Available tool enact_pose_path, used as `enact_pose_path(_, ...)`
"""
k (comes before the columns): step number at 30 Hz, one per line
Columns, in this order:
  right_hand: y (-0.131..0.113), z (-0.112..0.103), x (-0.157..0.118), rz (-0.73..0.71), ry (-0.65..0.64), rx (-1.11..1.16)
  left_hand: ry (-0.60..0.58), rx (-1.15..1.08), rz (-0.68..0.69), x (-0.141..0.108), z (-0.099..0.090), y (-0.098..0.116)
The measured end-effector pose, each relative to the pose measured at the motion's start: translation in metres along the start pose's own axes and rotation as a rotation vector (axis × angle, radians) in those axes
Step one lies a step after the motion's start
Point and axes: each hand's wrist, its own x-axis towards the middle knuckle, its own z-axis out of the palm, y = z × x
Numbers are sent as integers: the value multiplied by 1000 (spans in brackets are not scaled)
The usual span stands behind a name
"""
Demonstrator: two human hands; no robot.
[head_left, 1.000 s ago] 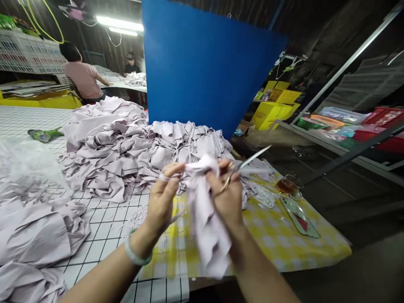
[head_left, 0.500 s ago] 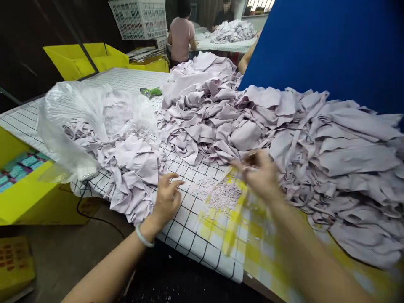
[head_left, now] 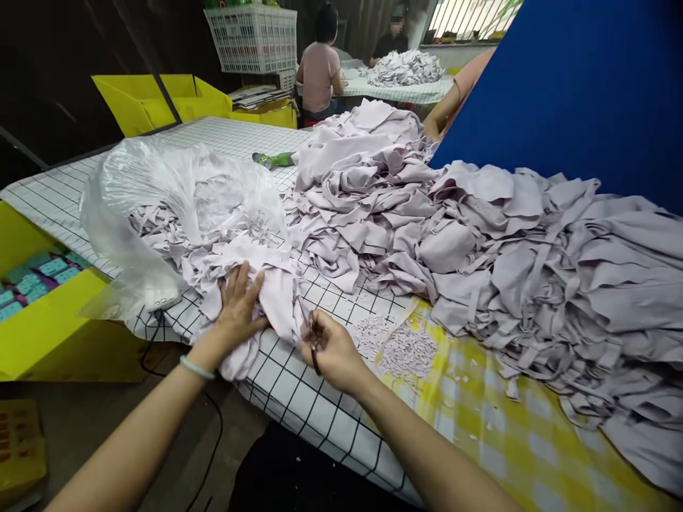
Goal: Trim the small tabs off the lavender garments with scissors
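My left hand (head_left: 238, 306) lies with fingers spread on a pale lilac fabric piece (head_left: 277, 295), at the front of a heap spilling from a clear plastic bag (head_left: 114, 192). My right hand (head_left: 336, 352) is closed around small dark-handled scissors (head_left: 314, 338), their tips by the right edge of that piece. Whether the blades are apart I cannot tell. A scatter of tiny fabric snippets (head_left: 408, 348) lies to the right of my right hand. Behind it rises a big pile of lilac fabric pieces (head_left: 373, 206).
A grid-patterned cloth (head_left: 304, 384) covers the table, with a yellow checked cloth (head_left: 512, 441) at right. A blue panel (head_left: 587, 92) stands behind the pile. Yellow bins (head_left: 64, 341) stand at left. A green object (head_left: 280, 160) lies farther back. Several people (head_left: 320, 71) are beyond.
My right hand has moved left from beside the big pile to the heap by the bag. My left hand has shifted left and flattened onto the fabric. The view has turned slightly.
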Motion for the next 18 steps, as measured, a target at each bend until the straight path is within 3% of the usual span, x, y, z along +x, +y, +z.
enact_pose_path(4, -9, 10, -40, 32, -92, 89, 2, 51, -49, 74, -18, -29)
enact_pose_path(8, 12, 25, -52, 62, -76, 67, -4, 54, -106, 116, -30, -27)
enact_pose_path(10, 24, 25, -55, 94, -22, 42, -51, 55, -110, 118, -36, -21)
enact_pose_path(13, 30, 15, -63, 169, 8, 0, -126, 69, -105, 99, -48, -10)
enact_pose_path(18, 15, -7, -85, 261, 25, -1, -102, 34, 89, 54, -49, 9)
